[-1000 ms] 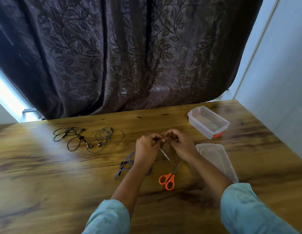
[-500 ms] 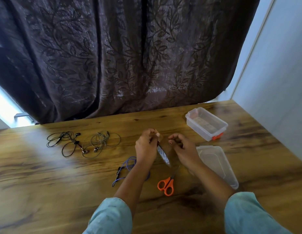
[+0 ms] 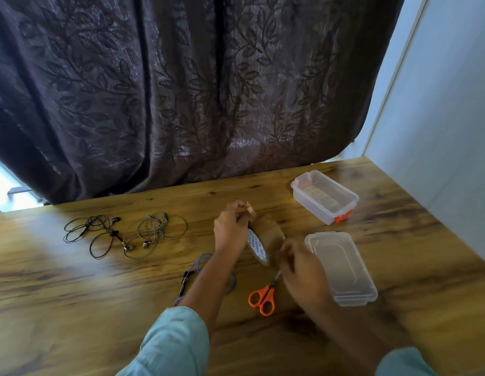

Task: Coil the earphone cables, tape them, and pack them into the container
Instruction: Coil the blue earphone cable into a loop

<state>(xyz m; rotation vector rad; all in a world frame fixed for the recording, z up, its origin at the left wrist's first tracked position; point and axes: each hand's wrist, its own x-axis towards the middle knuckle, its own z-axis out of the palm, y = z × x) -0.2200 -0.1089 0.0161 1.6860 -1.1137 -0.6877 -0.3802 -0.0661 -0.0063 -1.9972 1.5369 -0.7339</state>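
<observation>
Tape roll should feel light and tacky; our left hand pinches its rim. Right hand is blurred; we cannot tell its grip.

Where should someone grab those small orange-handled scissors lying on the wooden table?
Grip the orange-handled scissors by the two orange loops, coming from the near edge: the loops point toward the person, while the blades run away beneath the blurred right hand.

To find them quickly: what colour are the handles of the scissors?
The scissor handles are orange; head view.
</observation>
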